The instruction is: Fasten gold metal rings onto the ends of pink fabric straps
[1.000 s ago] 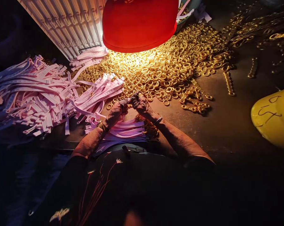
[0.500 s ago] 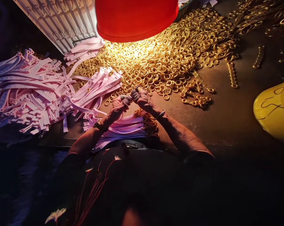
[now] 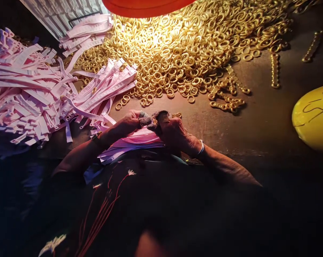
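My left hand (image 3: pixel 129 123) and my right hand (image 3: pixel 172 132) meet fingertip to fingertip at the near edge of the dark table. Both are pinched, with cloth wraps on the fingertips. Between them sits a small gold-coloured piece (image 3: pixel 163 115) that looks like a ring, too small to be sure. Under my wrists lies a flat bundle of pink plastic strips (image 3: pixel 134 142). A big heap of gold rings (image 3: pixel 183 46) spreads just beyond my hands under the lamp light.
A red lamp shade (image 3: pixel 145 5) hangs at the top edge. A loose pile of pink strips (image 3: pixel 24 89) fills the left side. Short chains of linked rings (image 3: pixel 228 100) lie right of the heap. A yellow domed object (image 3: pixel 314 117) with black markings sits at the far right.
The view has tilted down, so the lamp and the heap slid up the picture. My hands have drawn closer to my body and my right hand now curls over the pink strip bundle.
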### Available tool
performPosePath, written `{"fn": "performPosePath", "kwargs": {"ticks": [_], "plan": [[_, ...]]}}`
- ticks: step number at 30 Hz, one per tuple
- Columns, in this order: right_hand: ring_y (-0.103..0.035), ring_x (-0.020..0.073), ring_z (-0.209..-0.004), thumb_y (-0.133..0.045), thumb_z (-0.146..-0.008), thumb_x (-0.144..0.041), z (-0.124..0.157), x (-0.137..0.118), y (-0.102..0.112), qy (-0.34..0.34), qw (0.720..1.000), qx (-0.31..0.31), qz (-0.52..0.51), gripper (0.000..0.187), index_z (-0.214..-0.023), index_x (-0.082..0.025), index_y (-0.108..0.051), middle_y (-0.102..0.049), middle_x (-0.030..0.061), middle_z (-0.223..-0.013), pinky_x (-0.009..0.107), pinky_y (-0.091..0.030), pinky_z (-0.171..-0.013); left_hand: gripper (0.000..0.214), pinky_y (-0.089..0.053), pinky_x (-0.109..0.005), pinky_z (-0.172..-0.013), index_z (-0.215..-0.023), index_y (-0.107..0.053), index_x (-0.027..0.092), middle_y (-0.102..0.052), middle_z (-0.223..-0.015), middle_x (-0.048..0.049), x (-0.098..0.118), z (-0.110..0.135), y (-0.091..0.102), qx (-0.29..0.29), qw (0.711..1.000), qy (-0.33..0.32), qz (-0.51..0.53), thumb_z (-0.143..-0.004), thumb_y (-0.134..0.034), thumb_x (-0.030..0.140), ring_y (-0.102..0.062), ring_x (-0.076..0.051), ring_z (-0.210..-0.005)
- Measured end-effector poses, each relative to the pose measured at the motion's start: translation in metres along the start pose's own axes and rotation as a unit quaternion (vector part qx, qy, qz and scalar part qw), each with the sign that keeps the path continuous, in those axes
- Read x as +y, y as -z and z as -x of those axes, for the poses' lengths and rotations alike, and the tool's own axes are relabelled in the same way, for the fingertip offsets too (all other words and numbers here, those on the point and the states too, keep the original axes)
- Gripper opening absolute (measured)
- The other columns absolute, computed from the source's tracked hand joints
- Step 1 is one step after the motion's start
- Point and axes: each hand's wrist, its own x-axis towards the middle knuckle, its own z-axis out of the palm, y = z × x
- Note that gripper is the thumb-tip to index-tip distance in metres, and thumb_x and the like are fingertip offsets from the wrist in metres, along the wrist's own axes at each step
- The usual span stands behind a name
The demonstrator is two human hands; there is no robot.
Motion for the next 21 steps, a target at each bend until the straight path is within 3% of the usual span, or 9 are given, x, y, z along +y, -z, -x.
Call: {"fn": "performPosePath", "kwargs": {"ticks": [3,7,15,21], "plan": [[-0.058,0.0211,-0.068,-0.041,-0.108,-0.054,0.007,-0.002,-0.002,-0.030,0.999,-0.007,-0.037,0.045,-0.110,-0.012,-0.058,-0.062,0.0100,-0.078,0.031,-0.036,-0.062,0.057,-0.017,-0.022,-0.043,-0.061,-0.061,0.014,-0.047,-0.047,0.0043,-0.016,0.007,-0.005,-0.023,1.000,-0.011,0.012,-0.059,-0.096,0.059,-0.033,-0.003,-0.042],[-0.057,0.0193,-0.073,-0.047,-0.105,-0.055,0.002,-0.003,0.005,-0.043,0.992,-0.026,-0.113,0.042,-0.103,-0.015,-0.057,-0.064,0.0102,-0.085,0.030,-0.039,-0.068,0.062,-0.020,-0.021,-0.044,-0.067,-0.063,0.014,-0.054,-0.053,0.0027,-0.028,0.014,-0.012,0.026,0.995,-0.078,0.061,-0.055,-0.095,0.065,-0.036,-0.004,-0.045],[-0.035,0.0135,-0.061,-0.048,-0.103,-0.050,-0.011,-0.006,0.016,0.022,0.980,-0.119,-0.160,0.037,-0.082,-0.020,-0.049,-0.051,0.0030,-0.072,0.030,-0.030,-0.063,0.049,-0.020,-0.021,-0.044,-0.061,-0.057,0.015,-0.048,-0.050,0.0042,-0.032,0.018,-0.021,0.073,0.990,-0.039,0.112,-0.061,-0.096,0.044,-0.033,-0.003,-0.044],[-0.026,0.0123,-0.061,-0.042,-0.106,-0.057,-0.014,0.006,0.017,0.048,0.981,-0.137,-0.126,0.048,-0.076,-0.020,-0.047,-0.045,-0.0002,-0.067,0.031,-0.022,-0.062,0.045,-0.023,-0.020,-0.044,-0.063,-0.063,0.014,-0.055,-0.053,0.0009,-0.032,0.016,-0.022,0.080,0.991,-0.044,0.098,-0.059,-0.096,0.044,-0.038,-0.005,-0.046]]}}
